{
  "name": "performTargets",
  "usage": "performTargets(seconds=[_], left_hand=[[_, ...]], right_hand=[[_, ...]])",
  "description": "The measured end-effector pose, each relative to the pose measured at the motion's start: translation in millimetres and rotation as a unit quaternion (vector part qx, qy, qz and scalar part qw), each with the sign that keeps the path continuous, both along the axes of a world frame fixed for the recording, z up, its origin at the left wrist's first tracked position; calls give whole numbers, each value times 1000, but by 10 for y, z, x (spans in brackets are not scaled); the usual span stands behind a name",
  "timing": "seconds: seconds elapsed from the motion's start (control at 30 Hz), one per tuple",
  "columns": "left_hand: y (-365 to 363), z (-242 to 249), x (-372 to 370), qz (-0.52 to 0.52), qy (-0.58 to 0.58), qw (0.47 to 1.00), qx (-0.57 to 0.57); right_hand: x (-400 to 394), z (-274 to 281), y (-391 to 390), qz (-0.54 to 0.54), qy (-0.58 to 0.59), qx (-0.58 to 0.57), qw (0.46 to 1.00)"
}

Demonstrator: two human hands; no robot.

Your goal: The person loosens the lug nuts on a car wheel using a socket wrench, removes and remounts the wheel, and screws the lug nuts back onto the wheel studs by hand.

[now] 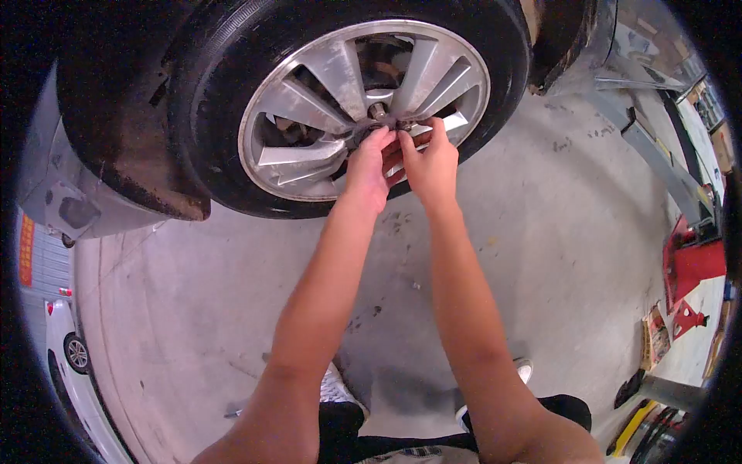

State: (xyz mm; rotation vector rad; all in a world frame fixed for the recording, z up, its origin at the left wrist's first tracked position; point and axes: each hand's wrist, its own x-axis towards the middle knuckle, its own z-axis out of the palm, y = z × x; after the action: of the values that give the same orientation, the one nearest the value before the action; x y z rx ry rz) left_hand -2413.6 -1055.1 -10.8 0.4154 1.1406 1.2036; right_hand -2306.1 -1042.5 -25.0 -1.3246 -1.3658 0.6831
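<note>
A silver alloy wheel (292, 103) with scuffed spokes sits in a black tyre (205, 116) on a dark car raised in front of me. At its hub, my left hand (369, 168) has its fingers curled together near the centre. Close beside it, my right hand (433, 166) pinches with thumb and fingers at the hub's right side. Whatever lies between the fingertips of either hand is small, dark and mostly hidden. Just above the fingers, a lug nut or stud (377, 110) shows in the hub recess.
Below lies a concrete floor (224, 286) with dark stains. A grey lift arm (657, 147) reaches in from the right, near a red metal stand (696, 267). A white car (73, 387) stands at far left. My white shoe (340, 390) shows below.
</note>
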Motion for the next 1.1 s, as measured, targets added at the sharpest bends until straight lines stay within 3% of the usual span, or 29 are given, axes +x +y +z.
performTargets(seconds=[0.23, 0.3, 0.37, 0.43, 0.53, 0.6, 0.7, 0.77, 0.8, 0.93, 1.03, 1.1], left_hand=[[-5, 20, 120, 46, -47, 997, -38], [-2, 57, 120, 34, -129, 990, -36], [-31, 73, 163, 59, -124, 990, -38], [-58, 85, 238, 162, -72, 984, -3], [-12, 126, 168, 88, -146, 985, -31], [-51, 173, 152, 87, -132, 987, -38], [-14, 108, 148, 100, -128, 986, -30], [14, 77, 123, 66, -190, 979, -35], [-69, 242, 161, 63, -145, 987, -35], [-7, 40, 168, 118, -193, 974, 8], [-47, 143, 161, 59, -210, 975, -38], [-43, 150, 168, 77, -197, 977, -30]], right_hand=[[-15, -23, 3, -58, -6, 28, 998], [-12, 3, -50, -60, 6, 34, 998], [13, -30, -69, -38, -34, -8, 999], [33, 5, -81, -22, -47, -43, 998], [36, 37, -137, -28, 23, -27, 999], [69, 21, -141, -11, -36, -26, 999], [83, 108, -206, 8, 17, -32, 999], [105, 92, -183, 26, 19, -64, 997], [126, 78, -179, 43, 19, -95, 994], [135, 47, -155, 61, -14, -63, 996], [158, 33, -147, 42, 20, -80, 996], [159, 1, -129, 50, 12, -62, 997]])
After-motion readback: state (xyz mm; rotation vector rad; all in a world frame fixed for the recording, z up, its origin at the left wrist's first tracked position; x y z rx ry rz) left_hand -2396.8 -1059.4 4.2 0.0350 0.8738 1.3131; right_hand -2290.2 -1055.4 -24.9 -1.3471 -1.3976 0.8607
